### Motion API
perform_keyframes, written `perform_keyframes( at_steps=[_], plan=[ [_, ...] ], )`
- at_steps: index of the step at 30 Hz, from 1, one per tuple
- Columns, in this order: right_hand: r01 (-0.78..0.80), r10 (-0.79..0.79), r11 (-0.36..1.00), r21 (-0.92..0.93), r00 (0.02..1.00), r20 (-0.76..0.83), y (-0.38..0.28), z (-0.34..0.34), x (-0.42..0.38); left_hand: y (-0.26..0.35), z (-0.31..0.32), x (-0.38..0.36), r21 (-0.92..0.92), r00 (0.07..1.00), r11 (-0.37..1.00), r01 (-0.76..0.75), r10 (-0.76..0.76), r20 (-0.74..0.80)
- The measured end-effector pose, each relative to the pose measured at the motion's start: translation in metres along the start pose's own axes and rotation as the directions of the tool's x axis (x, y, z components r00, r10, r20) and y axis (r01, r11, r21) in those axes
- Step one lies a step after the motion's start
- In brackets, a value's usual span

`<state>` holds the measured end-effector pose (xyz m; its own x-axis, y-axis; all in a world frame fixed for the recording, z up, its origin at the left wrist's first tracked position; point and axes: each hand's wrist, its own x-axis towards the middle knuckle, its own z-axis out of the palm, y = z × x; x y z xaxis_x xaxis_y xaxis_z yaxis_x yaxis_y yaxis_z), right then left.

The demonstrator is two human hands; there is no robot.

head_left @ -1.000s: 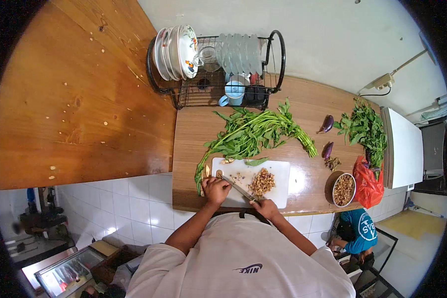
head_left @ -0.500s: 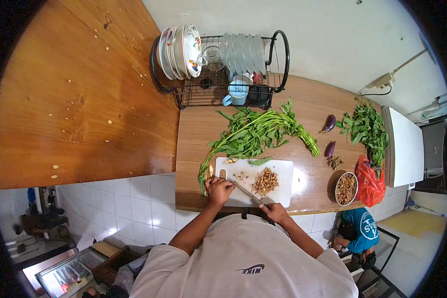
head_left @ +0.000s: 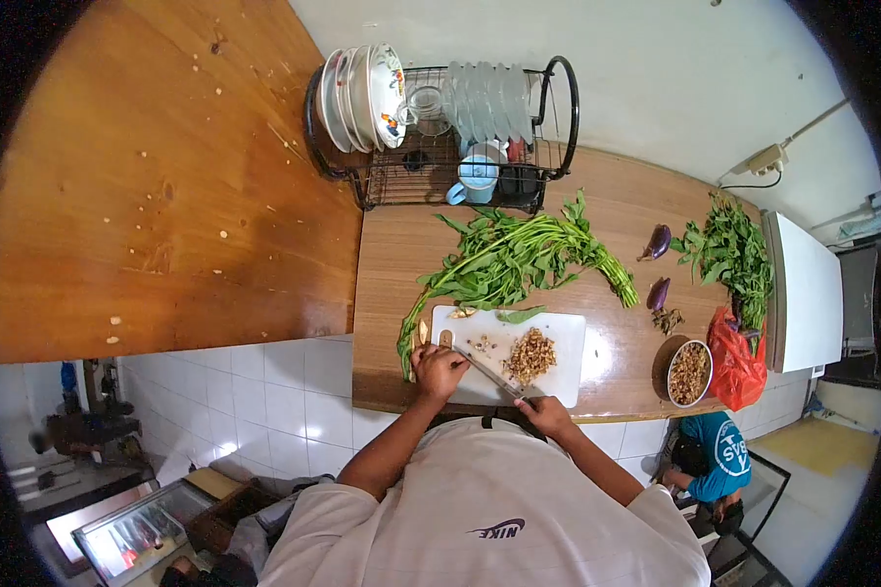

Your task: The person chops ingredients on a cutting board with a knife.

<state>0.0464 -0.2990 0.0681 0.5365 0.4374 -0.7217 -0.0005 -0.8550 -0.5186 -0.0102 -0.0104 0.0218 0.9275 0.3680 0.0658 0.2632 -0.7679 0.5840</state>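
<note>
A knife [head_left: 494,375] lies slantwise over the white cutting board [head_left: 568,342], and my right hand [head_left: 548,415] is closed round its handle. At the board's left end my left hand [head_left: 439,372] is closed near the knife's other end; whatever its fingers pinch is too small to make out. Chopped brown pieces [head_left: 532,356] form a pile on the board, with a few smaller bits left of it. A green leaf [head_left: 521,315] and a pale piece [head_left: 462,313] lie along the board's far edge. Another pale piece [head_left: 423,332] is beside the board's left edge.
Leafy greens [head_left: 519,252] lie behind the board, below a dish rack [head_left: 416,186]. To the right are two eggplants [head_left: 659,293], a bowl of brown pieces [head_left: 689,374], a red plastic bag [head_left: 735,362] and more greens [head_left: 739,254]. A person [head_left: 715,460] in teal is beyond the table's near edge.
The whole view has shifted slightly, so the table and its things appear a little further right. Both hands keep nearly the same places by the knife.
</note>
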Motion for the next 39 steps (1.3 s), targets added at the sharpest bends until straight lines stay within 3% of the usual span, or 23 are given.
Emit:
perform_keyframes(
  at_steps=[3, 7, 9, 12, 16, 18, 19, 28, 34, 39],
  plan=[
    [0.072, -0.074, 0.997, -0.027, 0.993, -0.096, -0.002, 0.009, 0.001, -0.002, 0.004, 0.004, 0.033, 1.0, 0.999, -0.009, 0.009, 0.006],
    [0.033, -0.033, 0.999, 0.001, 0.996, -0.081, -0.005, 0.017, 0.012, -0.006, -0.002, 0.003, 0.061, 0.998, 0.997, -0.05, 0.048, 0.027],
    [0.009, -0.011, 0.997, -0.076, 0.999, -0.033, -0.008, 0.014, 0.016, -0.003, -0.003, 0.0, 0.084, 0.997, 0.993, -0.08, 0.077, 0.029],
    [0.044, -0.052, 0.996, -0.075, 0.994, -0.1, -0.005, 0.015, 0.016, 0.006, -0.006, -0.003, 0.039, 0.994, 0.995, -0.095, 0.097, -0.052],
    [-0.016, 0.014, 0.999, -0.032, 0.999, -0.052, -0.006, 0.003, 0.005, 0.012, -0.005, -0.005, 0.019, 0.995, 0.999, -0.051, 0.052, -0.08],
    [0.06, -0.058, 0.997, 0.044, 0.997, -0.045, -0.005, 0.004, -0.002, 0.009, -0.006, -0.008, 0.046, 0.997, 0.997, -0.057, 0.059, -0.041],
    [-0.03, 0.03, 0.999, 0.026, 0.999, 0.027, -0.015, -0.003, -0.007, 0.006, -0.004, -0.007, 0.054, 0.999, 0.998, -0.04, 0.042, -0.03],
    [0.001, 0.0, 1.0, -0.028, 0.999, 0.032, -0.007, -0.008, -0.001, 0.006, -0.001, -0.002, 0.03, 0.999, 0.999, 0.023, -0.022, -0.026],
    [-0.035, 0.03, 0.998, 0.058, 0.996, 0.083, -0.007, -0.011, -0.009, 0.003, -0.002, -0.006, 0.066, 1.0, 0.998, 0.014, -0.016, 0.023],
    [0.01, -0.01, 1.0, -0.007, 1.0, 0.022, -0.002, -0.007, -0.004, 0.006, -0.003, -0.001, 0.062, 0.997, 0.997, 0.043, -0.047, 0.053]
  ],
)
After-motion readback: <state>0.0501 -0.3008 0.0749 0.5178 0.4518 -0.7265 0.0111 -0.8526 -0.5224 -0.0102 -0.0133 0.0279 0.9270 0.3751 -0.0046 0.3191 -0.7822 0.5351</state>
